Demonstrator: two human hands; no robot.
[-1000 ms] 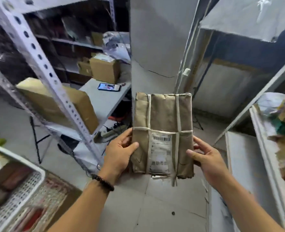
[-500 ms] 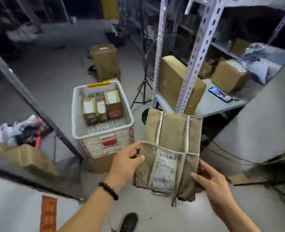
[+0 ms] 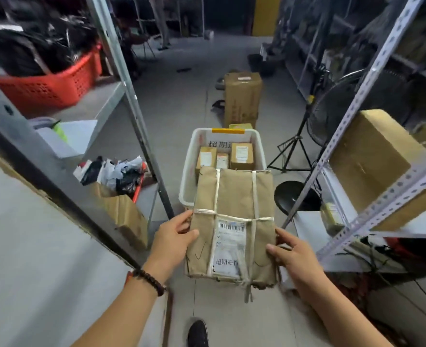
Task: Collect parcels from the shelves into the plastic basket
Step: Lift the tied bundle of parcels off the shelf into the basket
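Observation:
A flat brown paper parcel (image 3: 233,196), tied with pale tape and bearing a white label, is held in front of me. My left hand (image 3: 173,240) grips its left edge with the thumb on top. My right hand (image 3: 293,257) grips its right edge. Straight ahead on the floor stands the white plastic basket (image 3: 189,161) with a yellow handle strip. Three small brown boxes (image 3: 242,152) lie at its far end. The parcel's far end covers the basket's near part.
Metal racks flank the aisle: a red crate (image 3: 49,86) on the left shelf, a big carton (image 3: 372,156) on the right shelf. A tall carton (image 3: 242,97) stands behind the basket. A fan stand (image 3: 294,146), a black round base (image 3: 295,196) and my shoe (image 3: 198,333) are on the floor.
My view has swung left, so the basket now lies straight ahead instead of to the left. The parcel stays in both hands and now overlaps the basket's near rim.

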